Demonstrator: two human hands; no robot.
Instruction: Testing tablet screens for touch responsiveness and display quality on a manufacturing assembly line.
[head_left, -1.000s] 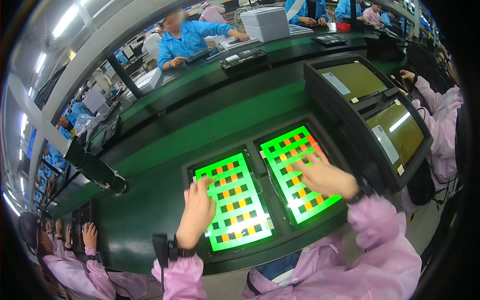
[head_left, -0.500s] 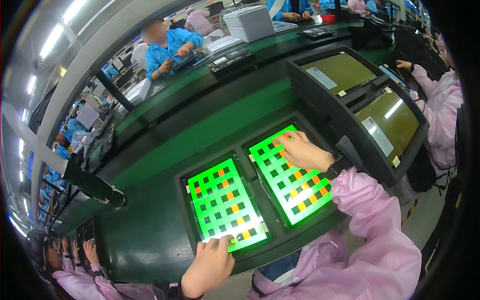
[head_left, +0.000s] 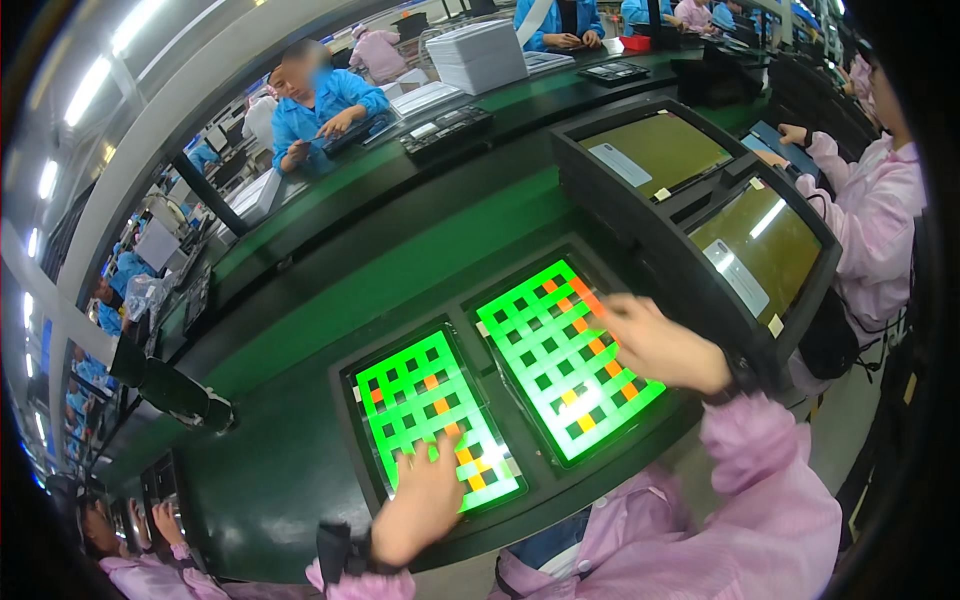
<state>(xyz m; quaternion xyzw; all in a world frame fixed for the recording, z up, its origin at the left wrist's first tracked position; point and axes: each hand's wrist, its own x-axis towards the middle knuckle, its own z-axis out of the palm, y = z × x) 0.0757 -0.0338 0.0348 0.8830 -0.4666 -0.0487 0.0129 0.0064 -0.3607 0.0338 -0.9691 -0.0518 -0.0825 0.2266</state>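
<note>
Two lit panels lie side by side in a dark frame on the green bench, each showing a green grid with black, orange, red and yellow squares. My left hand point(head_left: 425, 495) rests with fingers spread on the near edge of the left panel point(head_left: 425, 400). Over the right edge of the right panel point(head_left: 555, 355) my right hand point(head_left: 660, 345) lies flat, fingers pointing left. Neither hand holds anything. Both arms wear pink sleeves, and a dark strap sits on my left wrist.
Two tilted dark-framed screens point(head_left: 760, 245) stand at the right of the panels. A person in pink point(head_left: 870, 215) works at the right, people in blue point(head_left: 325, 105) sit across the bench, another person's hands point(head_left: 165, 520) show at lower left. A white stack point(head_left: 478, 55) stands far back.
My left hand came back up from the near edge onto the left panel's lower part. My right hand slid from the right panel's upper left toward its right edge.
</note>
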